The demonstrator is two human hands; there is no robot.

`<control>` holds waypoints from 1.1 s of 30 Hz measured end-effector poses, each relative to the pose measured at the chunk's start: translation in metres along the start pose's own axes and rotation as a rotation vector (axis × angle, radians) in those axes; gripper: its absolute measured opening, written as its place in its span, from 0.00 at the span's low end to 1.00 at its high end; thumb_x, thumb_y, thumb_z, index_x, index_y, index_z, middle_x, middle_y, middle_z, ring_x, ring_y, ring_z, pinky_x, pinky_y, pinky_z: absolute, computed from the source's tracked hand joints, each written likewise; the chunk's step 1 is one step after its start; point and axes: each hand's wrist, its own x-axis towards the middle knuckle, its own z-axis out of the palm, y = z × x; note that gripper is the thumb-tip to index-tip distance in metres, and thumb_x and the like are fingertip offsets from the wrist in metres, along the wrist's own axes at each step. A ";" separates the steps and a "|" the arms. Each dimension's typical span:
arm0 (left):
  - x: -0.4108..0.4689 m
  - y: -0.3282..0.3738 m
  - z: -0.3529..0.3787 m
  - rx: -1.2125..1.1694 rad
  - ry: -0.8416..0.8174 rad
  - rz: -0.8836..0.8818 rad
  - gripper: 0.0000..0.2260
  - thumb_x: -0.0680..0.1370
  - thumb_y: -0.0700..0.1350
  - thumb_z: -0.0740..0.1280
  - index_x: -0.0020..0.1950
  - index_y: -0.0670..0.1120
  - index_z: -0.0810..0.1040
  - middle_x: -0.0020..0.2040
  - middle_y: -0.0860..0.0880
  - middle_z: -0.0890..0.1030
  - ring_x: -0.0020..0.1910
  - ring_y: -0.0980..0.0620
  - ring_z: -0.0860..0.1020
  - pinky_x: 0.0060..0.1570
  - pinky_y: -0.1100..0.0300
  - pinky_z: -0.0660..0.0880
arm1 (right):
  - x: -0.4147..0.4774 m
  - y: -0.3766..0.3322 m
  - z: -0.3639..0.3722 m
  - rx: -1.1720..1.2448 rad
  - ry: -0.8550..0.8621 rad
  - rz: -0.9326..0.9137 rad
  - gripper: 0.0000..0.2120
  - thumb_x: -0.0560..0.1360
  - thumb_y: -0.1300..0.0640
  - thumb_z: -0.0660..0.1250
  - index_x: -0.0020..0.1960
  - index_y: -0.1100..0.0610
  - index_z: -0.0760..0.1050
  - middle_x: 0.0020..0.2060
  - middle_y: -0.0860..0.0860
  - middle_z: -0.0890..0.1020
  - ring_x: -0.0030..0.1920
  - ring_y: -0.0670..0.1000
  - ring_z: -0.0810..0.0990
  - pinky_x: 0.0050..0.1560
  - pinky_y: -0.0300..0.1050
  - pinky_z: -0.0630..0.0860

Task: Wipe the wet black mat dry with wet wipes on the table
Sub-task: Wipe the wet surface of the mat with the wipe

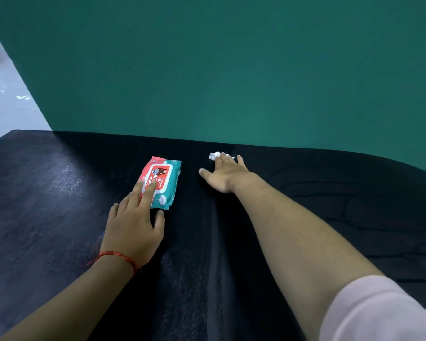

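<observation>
One wipes pack (print mostly unreadable)

A red thread bracelet rings the wrist of your left hand. Your right arm wears a pale pink sleeve.

The flat mat is black with pale greyish sheen patches. The soft plastic wipes packet is teal with a red-pink label bearing a dark cartoon figure. The crumpled wipe is white. The wall is plain teal-green. A red thread bracelet circles the left wrist; the right sleeve is pale pink.
</observation>
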 end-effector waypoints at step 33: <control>-0.001 0.006 -0.005 0.002 0.004 -0.022 0.31 0.82 0.54 0.64 0.84 0.52 0.60 0.84 0.47 0.61 0.76 0.42 0.69 0.77 0.38 0.65 | 0.016 -0.021 -0.001 0.010 0.022 0.056 0.40 0.81 0.27 0.44 0.87 0.45 0.46 0.86 0.49 0.45 0.85 0.58 0.40 0.79 0.71 0.34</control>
